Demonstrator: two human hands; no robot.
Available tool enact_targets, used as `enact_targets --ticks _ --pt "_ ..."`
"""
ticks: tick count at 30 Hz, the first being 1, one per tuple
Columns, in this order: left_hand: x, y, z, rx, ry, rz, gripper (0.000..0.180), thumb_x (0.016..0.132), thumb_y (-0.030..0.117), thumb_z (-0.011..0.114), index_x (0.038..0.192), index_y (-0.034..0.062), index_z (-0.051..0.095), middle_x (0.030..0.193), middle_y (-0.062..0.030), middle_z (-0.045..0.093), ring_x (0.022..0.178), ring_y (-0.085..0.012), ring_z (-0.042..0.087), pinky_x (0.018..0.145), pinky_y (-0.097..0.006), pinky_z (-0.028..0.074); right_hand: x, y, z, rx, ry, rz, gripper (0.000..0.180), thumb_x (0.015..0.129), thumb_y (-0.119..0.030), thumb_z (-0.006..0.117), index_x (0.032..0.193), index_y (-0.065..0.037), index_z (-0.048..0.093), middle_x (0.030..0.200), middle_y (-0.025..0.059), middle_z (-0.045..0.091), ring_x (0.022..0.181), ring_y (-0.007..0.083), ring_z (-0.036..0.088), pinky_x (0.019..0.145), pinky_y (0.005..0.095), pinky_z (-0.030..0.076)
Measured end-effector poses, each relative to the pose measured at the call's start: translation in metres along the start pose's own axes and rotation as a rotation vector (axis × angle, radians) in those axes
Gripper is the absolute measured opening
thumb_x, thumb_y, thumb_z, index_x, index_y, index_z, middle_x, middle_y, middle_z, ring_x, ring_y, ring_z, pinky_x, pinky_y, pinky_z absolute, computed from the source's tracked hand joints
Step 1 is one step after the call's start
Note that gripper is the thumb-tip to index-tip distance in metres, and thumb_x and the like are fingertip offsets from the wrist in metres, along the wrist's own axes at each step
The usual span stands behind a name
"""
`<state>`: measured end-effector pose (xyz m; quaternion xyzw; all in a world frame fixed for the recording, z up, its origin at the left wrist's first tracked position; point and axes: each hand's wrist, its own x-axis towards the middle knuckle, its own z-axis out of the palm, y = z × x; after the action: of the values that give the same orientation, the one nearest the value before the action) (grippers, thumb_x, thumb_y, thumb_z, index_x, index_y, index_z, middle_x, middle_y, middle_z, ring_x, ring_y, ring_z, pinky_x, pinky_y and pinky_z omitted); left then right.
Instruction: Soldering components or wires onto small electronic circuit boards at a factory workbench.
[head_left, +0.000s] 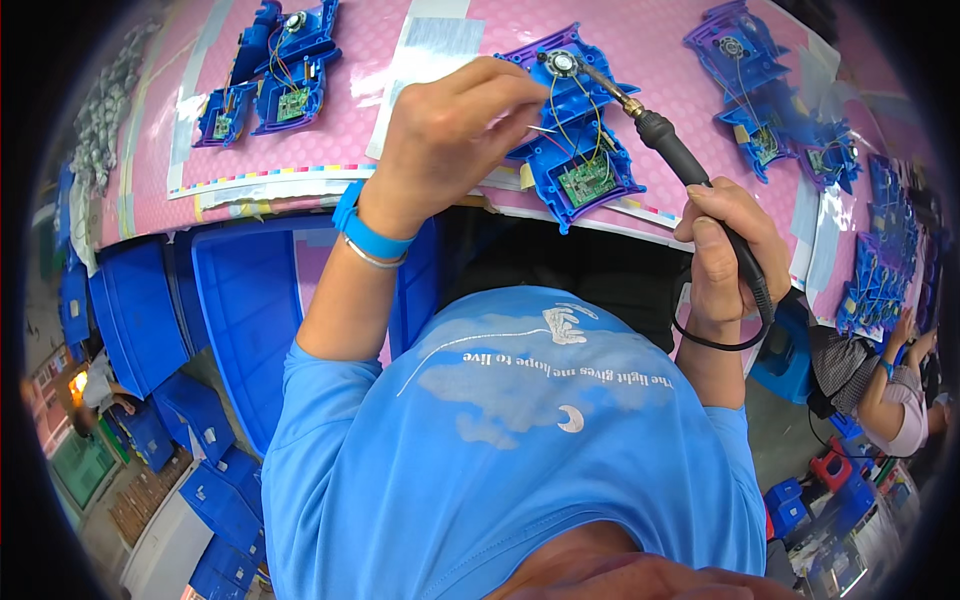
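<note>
Blue plastic housing (575, 140), lying opened on the pink surface (340, 110) just beyond its near edge, is exposing a green circuit board (585, 180), thin yellow wires and a small round speaker (561, 63) at its far end. Right hand (728, 250) is closing in a fist around the black handle of a soldering iron (680, 160), thumb lying along the grip; the iron is slanting up and to the left so that its metal tip is reaching the speaker, apparently touching it. Its cord is looping below the wrist. Left hand (455, 130), wearing a blue wristband (365, 232), is arching over the housing's left side with fingers curling down and pinching a thin silvery strand, probably solder wire, pointing toward the board; holding it from the opposite side seems to be keeping both hands out of each other's way. Both forearms are rising from the lower edge, elbows bent, wrists hovering above the surface edge. More opened housings are lying in rows at far left (280, 70) and at right (770, 100). Blue bins (240, 320) are standing under the surface at left. Another person (885, 390) is working at lower right.
</note>
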<state>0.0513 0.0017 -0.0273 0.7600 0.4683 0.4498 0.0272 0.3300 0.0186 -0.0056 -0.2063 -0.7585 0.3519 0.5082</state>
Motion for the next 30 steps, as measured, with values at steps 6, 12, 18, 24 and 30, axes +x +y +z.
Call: enact_targets --ticks 6,12,18,24,30 --pt "-0.017 0.008 -0.039 -0.240 -0.362 -0.352 0.021 0.081 -0.001 0.079 0.101 0.0038 0.076 0.102 -0.0084 0.076 0.078 -0.0122 0.073 0.060 -0.028 0.057 -0.007 -0.002 -0.010 -0.007 0.071 0.048 0.027 0.089 0.000 0.061 0.111 0.014 0.067 0.079 0.0182 0.064 0.064 0.0197 0.059 0.063 0.0328 0.047" --pt "-0.009 0.013 -0.018 -0.172 -0.259 -0.045 0.030 0.078 -0.002 0.076 0.106 0.0052 0.074 0.119 -0.0102 0.073 0.079 -0.0276 0.073 0.068 -0.037 0.059 -0.011 -0.007 -0.013 0.059 0.160 0.063 0.027 0.090 0.001 0.060 0.112 0.015 0.066 0.087 0.0203 0.067 0.068 0.0190 0.060 0.064 0.0303 0.047" --pt "0.008 0.008 0.013 -0.013 -0.241 0.076 0.037 0.084 0.002 0.067 0.120 0.0081 0.064 0.111 -0.0098 0.069 0.081 -0.0361 0.070 0.069 -0.042 0.058 -0.020 -0.012 -0.020 0.060 0.285 0.099 0.027 0.090 0.000 0.061 0.111 0.015 0.068 0.078 0.0163 0.066 0.064 0.0167 0.059 0.061 0.0276 0.046" --pt "0.022 0.003 0.022 0.027 -0.310 0.114 0.033 0.087 0.003 0.064 0.119 0.0094 0.066 0.112 -0.0097 0.070 0.082 -0.0356 0.071 0.069 -0.043 0.058 -0.023 -0.012 -0.028 0.102 0.323 0.091 0.030 0.092 -0.004 0.061 0.113 0.016 0.066 0.072 0.0162 0.062 0.061 0.0178 0.056 0.058 0.0276 0.043" --pt "0.032 -0.006 0.035 0.002 -0.308 0.284 0.027 0.083 0.002 0.068 0.110 0.0085 0.070 0.115 -0.0100 0.069 0.081 -0.0300 0.072 0.068 -0.038 0.058 -0.023 -0.022 -0.028 0.082 0.377 0.077 0.028 0.092 -0.002 0.058 0.112 0.017 0.066 0.071 0.0162 0.061 0.060 0.0169 0.056 0.055 0.0258 0.043"
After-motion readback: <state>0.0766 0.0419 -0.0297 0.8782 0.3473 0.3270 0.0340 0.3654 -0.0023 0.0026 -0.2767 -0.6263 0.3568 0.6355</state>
